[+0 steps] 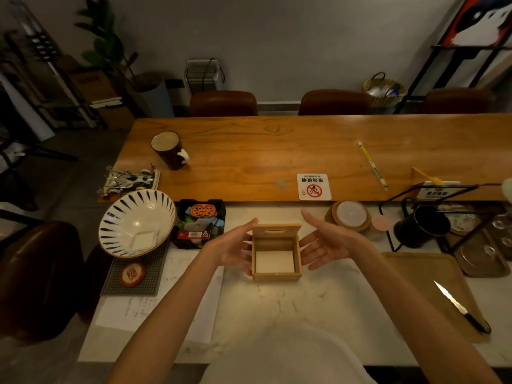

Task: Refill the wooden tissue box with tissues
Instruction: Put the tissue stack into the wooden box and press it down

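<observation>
Wooden tissue box, lid up, sits between two spread hands.

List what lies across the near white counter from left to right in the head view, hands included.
Red round tin → striped bowl → black organizer tray → left hand → wooden tissue box → right hand → black pitcher → knife.

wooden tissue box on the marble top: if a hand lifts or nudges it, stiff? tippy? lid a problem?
The wooden tissue box is probably rigid: flat panel walls. Its squat shape and flat base make tipping unlikely; it may slide on the smooth tabletop. The slotted lid stands open and might swing when lifted.
</observation>
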`<state>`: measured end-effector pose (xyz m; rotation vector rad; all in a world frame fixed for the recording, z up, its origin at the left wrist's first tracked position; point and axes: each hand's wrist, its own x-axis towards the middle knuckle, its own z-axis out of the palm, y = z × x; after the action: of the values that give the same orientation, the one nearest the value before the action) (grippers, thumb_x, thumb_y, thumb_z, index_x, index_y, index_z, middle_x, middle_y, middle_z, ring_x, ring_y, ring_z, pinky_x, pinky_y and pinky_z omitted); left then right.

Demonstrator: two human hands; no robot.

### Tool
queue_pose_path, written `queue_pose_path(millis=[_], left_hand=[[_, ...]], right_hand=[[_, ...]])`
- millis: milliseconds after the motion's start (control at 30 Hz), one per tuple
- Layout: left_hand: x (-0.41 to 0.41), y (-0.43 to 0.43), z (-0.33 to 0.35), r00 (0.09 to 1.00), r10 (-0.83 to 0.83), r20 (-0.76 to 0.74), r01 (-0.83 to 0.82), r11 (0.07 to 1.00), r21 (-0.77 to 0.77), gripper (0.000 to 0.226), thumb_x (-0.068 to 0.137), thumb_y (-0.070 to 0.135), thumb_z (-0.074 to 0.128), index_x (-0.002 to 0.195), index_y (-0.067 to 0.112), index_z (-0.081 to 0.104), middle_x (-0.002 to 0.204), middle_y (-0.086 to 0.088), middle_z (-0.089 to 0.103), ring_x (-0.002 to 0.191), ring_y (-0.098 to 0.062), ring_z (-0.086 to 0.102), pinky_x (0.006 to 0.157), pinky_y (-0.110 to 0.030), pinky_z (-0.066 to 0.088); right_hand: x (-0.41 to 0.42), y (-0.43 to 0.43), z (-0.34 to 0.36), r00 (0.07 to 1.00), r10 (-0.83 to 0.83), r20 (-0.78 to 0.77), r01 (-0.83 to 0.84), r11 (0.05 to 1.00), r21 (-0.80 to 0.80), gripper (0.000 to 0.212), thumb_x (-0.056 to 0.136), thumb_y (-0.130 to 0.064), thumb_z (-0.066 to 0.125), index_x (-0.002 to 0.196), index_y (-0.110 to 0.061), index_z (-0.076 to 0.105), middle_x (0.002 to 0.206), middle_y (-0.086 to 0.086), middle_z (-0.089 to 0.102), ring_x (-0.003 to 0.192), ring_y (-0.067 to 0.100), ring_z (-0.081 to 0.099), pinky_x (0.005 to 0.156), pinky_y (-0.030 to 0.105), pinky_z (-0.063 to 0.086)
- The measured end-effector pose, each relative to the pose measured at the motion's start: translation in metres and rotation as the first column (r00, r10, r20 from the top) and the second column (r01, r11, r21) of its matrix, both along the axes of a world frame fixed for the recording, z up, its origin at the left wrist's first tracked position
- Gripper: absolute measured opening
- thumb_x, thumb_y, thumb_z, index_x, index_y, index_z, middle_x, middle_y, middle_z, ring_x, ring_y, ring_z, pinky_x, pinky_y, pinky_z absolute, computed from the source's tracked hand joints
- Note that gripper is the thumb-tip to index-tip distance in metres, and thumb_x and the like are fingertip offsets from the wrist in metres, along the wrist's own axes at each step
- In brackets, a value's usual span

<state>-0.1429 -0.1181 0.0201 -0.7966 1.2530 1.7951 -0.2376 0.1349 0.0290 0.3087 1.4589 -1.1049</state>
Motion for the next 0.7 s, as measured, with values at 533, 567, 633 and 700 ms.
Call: queue_pose_path(millis=[533,567,633,700], left_hand=[[0.039,0.019,-0.012,0.946,-0.044,-0.322,-0.060,0.950,-0.307,0.036,0.099,0.040,0.046,0.133,0.032,0.052,0.123,0.002,0.065,0.116,-0.015,0.059,0.083,-0.037,0.058],[0.040,0.019,-0.012,0.945,-0.037,-0.324,-0.066,0.951,-0.303,0.031,0.100,0.036,0.044,0.130,0.033,0.055,0.123,0.003,0.065,0.117,-0.015,0.058,0.086,-0.039,0.057],[0.041,0.018,-0.015,0.943,-0.050,-0.329,-0.054,0.953,-0.299,0.034,0.100,0.023,0.043,0.128,0.038,0.054,0.125,0.006,0.063,0.119,-0.015,0.056,0.090,-0.041,0.055],[0.044,0.016,-0.019,0.928,-0.117,-0.354,0.009,0.956,-0.292,0.058,0.094,0.010,0.049,0.143,0.039,0.039,0.140,0.008,0.052,0.124,-0.014,0.052,0.092,-0.037,0.055]], right_hand=[[0.040,-0.006,-0.024,0.844,0.158,-0.512,-0.075,0.981,0.178,0.046,0.088,-0.050,0.062,0.118,-0.015,0.068,0.095,0.002,0.075,0.089,0.016,0.072,0.084,0.032,0.059],[0.041,-0.003,-0.024,0.844,0.132,-0.520,-0.062,0.987,0.148,0.045,0.092,-0.046,0.058,0.125,-0.016,0.064,0.098,0.001,0.074,0.089,0.016,0.072,0.082,0.031,0.059],[0.045,0.004,-0.027,0.834,0.092,-0.543,-0.087,0.996,0.036,0.046,0.098,-0.030,0.054,0.142,-0.026,0.045,0.114,-0.001,0.071,0.096,0.017,0.070,0.080,0.027,0.057],[0.051,0.012,-0.035,0.777,0.133,-0.616,-0.196,0.980,-0.035,0.066,0.095,-0.013,0.058,0.149,-0.037,0.027,0.139,-0.006,0.051,0.116,0.017,0.062,0.090,0.030,0.052]])
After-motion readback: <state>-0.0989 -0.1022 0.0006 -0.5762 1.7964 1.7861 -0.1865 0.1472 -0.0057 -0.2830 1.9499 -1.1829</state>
